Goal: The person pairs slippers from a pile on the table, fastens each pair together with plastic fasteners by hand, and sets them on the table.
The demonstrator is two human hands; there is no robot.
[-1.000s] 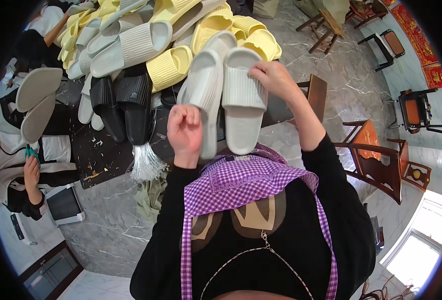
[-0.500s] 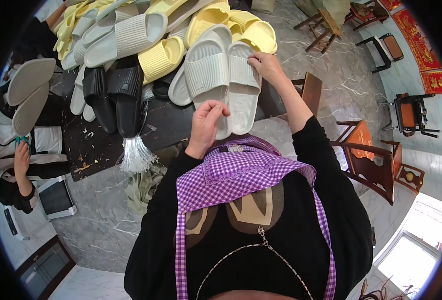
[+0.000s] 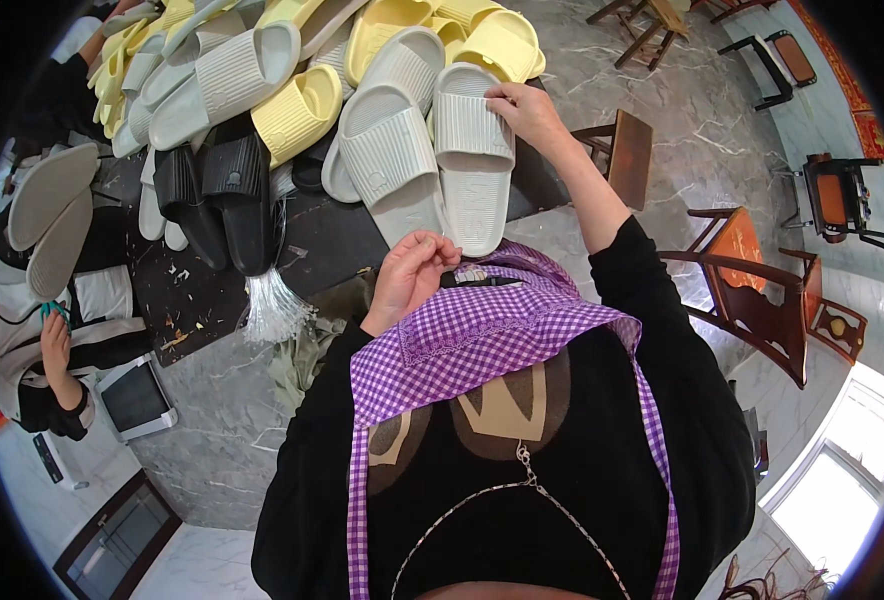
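- While the pair of pale grey-green slippers [image 3: 432, 150] lies side by side, soles down and heels toward the person, on the near edge of the dark worktable [image 3: 342, 240], the step in hand looks like checking or finishing this pair, so both should be kept flat and aligned.
- Right hand [image 3: 524, 108] rests on the ribbed strap of the right-side slipper, fingers curled and pinching its far edge; a light pinch seems best, since the soft foam would probably crease under a hard grip.
- Left hand [image 3: 409, 275] hovers just off the heels, fingertips pressed together as if nipping something small; what it holds, if anything, I cannot tell.
- Steadying the heel with that hand before pulling on the strap would likely stop the slipper sliding off the edge.
- Just beside the pair lie black slippers [image 3: 217, 195] and a bundle of clear plastic ties [image 3: 274, 300]; behind them sits a heap of yellow slippers [image 3: 442, 35].
- A second person [image 3: 37, 320] sits well apart at the left.
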